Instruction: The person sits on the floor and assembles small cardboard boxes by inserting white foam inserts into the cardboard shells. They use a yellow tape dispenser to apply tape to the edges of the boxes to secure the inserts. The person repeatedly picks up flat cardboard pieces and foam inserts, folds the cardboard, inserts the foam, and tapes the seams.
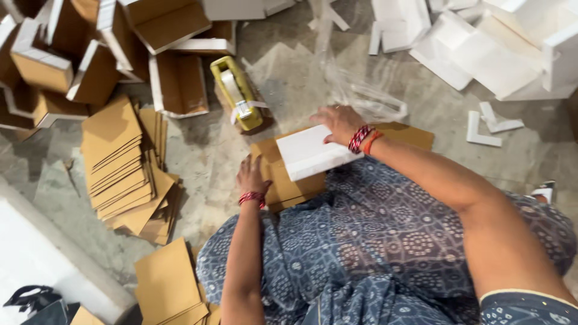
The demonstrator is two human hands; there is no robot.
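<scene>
The left hand (251, 177) lies flat, fingers spread, on the low stack of brown cardboard sheets (278, 174) on the floor before the knees. Just beyond, the right hand (338, 123) presses the white rectangular foam slab (308, 153), fingers splayed at its far edge. Squaring the slab to the cardboard's edges should work best while both palms keep it from sliding.

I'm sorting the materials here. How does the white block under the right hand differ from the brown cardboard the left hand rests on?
The white block is thick and white; the brown cardboard is thin, tan sheet. The block lies on top, tilted, under the right hand; the cardboard lies beneath on the floor, pressed by the left hand. Both are flat and rectangular.
</scene>
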